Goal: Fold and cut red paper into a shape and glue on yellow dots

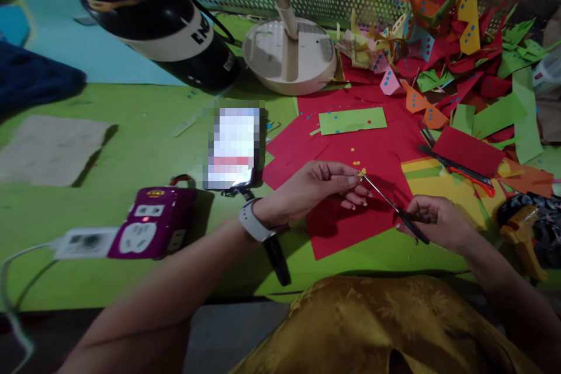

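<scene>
My right hand (436, 223) is closed around the black handle of a pair of scissors (382, 193), seen nearly edge-on. Their thin metal blades point up and left to the fingertips of my left hand (322, 184). That hand, with a watch (254, 222) at its wrist, pinches a tiny yellow piece of paper (362, 173) at the blade tips. Several small yellow paper squares (356, 163) lie just beyond, on red paper (346, 234). Farther back is a green paper strip (353, 121) with a few blue and red bits on it.
A heap of folded coloured paper (438, 52) fills the back right. A cutter knife (464, 169) lies among paper sheets, near a yellow glue gun (526, 239). Leftward are a phone (234, 146), purple power adapter (153, 222), black bottle (175, 29) and round white stand (263, 58).
</scene>
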`<act>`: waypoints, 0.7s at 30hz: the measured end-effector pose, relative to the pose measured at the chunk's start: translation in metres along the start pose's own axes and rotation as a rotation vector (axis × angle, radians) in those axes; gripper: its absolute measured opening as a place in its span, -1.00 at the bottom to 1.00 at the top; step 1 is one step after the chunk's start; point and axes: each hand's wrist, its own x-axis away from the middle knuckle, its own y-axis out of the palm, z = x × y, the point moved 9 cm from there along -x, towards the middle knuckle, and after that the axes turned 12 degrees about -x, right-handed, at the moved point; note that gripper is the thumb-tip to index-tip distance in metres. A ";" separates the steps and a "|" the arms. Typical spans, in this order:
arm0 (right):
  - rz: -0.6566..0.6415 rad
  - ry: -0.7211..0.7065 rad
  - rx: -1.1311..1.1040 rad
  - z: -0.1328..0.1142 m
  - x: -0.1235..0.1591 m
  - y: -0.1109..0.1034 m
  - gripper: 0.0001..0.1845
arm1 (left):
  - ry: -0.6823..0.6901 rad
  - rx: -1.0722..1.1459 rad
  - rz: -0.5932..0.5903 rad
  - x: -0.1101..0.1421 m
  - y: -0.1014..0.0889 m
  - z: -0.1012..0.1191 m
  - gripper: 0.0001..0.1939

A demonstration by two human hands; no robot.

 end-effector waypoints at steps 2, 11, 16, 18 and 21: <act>0.005 0.005 -0.005 0.001 0.000 -0.001 -0.44 | -0.013 0.010 0.008 0.000 -0.001 -0.001 -0.78; 0.038 0.009 -0.047 0.000 0.000 -0.003 -0.44 | -0.044 -0.015 0.039 0.000 -0.004 -0.002 -0.80; 0.048 0.012 -0.053 -0.001 0.000 -0.002 -0.44 | -0.030 -0.005 0.032 -0.001 -0.004 -0.003 -0.80; 0.043 0.008 -0.055 -0.002 0.000 -0.001 -0.45 | -0.028 -0.001 0.029 -0.001 -0.004 -0.003 -0.80; 0.026 0.006 -0.053 -0.004 0.000 0.000 -0.45 | -0.026 0.000 0.025 -0.001 -0.003 -0.003 -0.80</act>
